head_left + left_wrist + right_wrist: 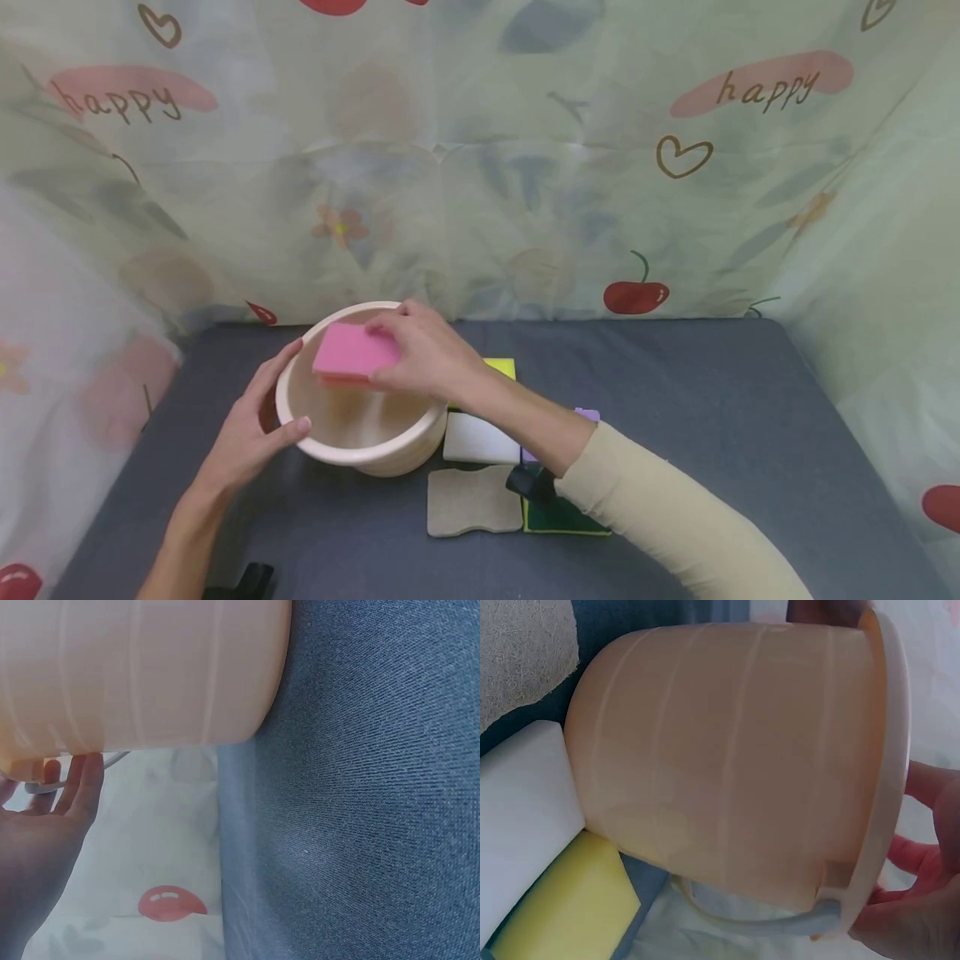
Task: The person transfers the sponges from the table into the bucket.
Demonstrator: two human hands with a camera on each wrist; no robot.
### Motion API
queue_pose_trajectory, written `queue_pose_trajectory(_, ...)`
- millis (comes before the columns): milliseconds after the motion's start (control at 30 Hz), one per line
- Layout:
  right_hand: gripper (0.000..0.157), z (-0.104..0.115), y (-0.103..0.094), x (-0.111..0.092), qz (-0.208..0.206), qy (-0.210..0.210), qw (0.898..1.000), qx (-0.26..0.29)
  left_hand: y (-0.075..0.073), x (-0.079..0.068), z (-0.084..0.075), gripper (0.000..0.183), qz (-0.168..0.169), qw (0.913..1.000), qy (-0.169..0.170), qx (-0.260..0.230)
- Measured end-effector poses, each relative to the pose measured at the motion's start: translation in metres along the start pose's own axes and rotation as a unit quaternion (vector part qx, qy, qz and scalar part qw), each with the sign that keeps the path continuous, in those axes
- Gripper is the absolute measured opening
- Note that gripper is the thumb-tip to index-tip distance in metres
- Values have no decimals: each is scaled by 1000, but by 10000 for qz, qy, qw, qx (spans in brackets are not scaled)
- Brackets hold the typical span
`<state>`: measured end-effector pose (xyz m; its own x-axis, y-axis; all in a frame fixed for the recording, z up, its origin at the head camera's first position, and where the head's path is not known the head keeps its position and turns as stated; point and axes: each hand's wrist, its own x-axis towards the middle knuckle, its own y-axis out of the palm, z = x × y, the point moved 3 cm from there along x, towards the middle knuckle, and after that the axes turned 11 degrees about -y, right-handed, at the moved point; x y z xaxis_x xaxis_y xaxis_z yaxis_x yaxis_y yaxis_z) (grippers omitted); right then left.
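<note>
A cream-coloured bucket (360,455) stands at the left of the dark table. My left hand (243,437) grips its left side, thumb at the near rim and fingers round the outer wall. In the left wrist view those fingers (90,780) touch the ribbed wall near the grey handle (116,759). Over the bucket's mouth, my right hand (431,350) pinches a pink sponge (348,350) between thumb and fingers. The right wrist view has that hand (937,855) beside the rim, with the sponge hidden behind the bucket.
Right of the bucket lie a yellow sponge (502,367), a white sponge (480,438), a greyish wavy-edged scrubbing pad (474,500) and a dark green sponge with a yellow edge (562,518). My right forearm partly covers a purple piece (588,413). Patterned cloth (480,208) hangs behind the table.
</note>
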<state>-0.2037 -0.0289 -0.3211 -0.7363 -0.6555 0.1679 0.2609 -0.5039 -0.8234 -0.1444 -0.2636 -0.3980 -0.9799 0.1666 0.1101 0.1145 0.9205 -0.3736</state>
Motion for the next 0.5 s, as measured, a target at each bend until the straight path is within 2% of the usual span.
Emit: queue_pose_trajectory(500,53,4,15,10,353,436,9982,-212,1,-1,0,92,-6,10000,-40,18)
